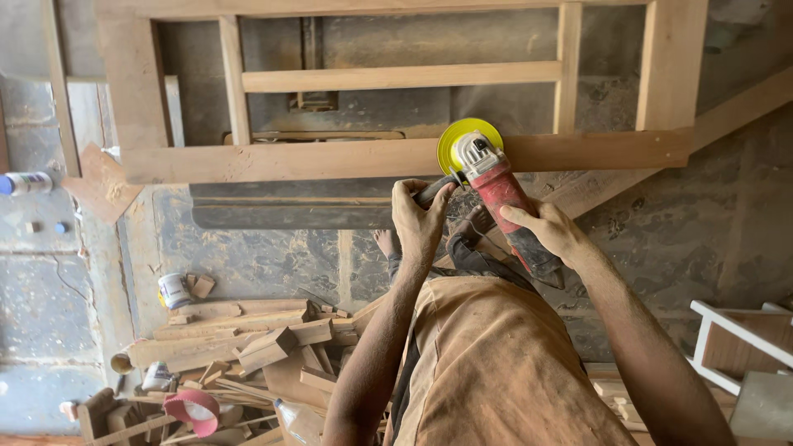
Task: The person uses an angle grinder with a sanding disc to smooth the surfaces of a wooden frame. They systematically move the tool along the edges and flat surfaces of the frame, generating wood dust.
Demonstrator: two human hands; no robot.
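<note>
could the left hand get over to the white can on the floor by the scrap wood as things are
Probably not without letting go. The left hand grips the side handle of the red grinder at the wooden frame; the white can sits far down on the floor, well off to the side.
</note>
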